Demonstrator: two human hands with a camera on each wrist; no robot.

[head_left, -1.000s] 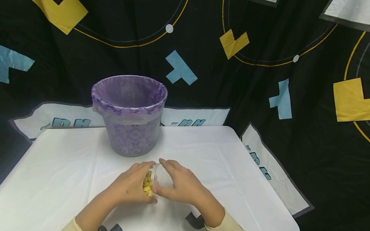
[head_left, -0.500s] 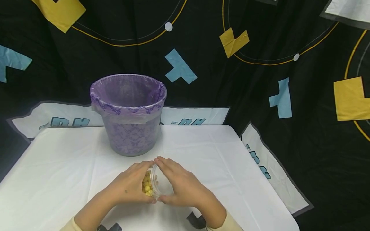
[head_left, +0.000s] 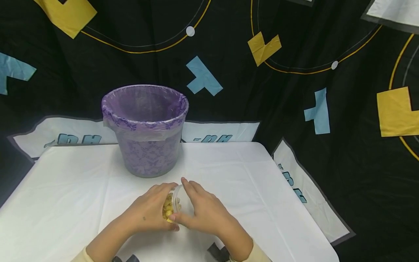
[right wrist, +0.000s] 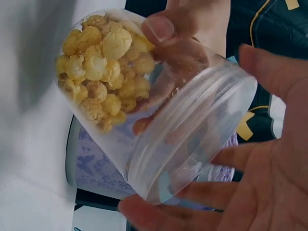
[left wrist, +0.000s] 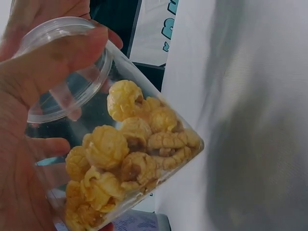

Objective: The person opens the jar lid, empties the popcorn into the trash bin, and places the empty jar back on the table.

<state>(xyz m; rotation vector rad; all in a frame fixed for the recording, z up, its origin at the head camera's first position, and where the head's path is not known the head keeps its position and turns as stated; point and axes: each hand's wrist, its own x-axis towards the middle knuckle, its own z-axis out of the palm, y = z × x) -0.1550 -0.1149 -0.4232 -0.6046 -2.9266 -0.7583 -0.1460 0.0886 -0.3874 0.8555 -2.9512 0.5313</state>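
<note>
Tilted over the white table, a clear plastic jar point(right wrist: 108, 137) holds yellow popcorn point(right wrist: 94, 67). My left hand point(head_left: 147, 209) grips the jar round its body, its thumb lying near the rim in the left wrist view. A clear screw lid point(right wrist: 192, 137) sits on the jar's mouth and faces right in the head view. My right hand point(head_left: 211, 214) spans this lid, thumb on one side and fingers on the other. In the right wrist view the palm stands off the lid's flat face. Part of the jar is hidden behind both hands in the head view.
A purple bin point(head_left: 150, 156) with a plastic liner stands behind the hands on the white table point(head_left: 65, 189). Dark tape pieces point(head_left: 218, 251) lie near the front edge. Black fabric point(head_left: 229, 112) with yellow and blue shapes hangs behind.
My right hand shifted round the lid: half a second ago its thumb was lower and its fingers further left; now the thumb is higher on the lid. The left hand stays on the jar.
</note>
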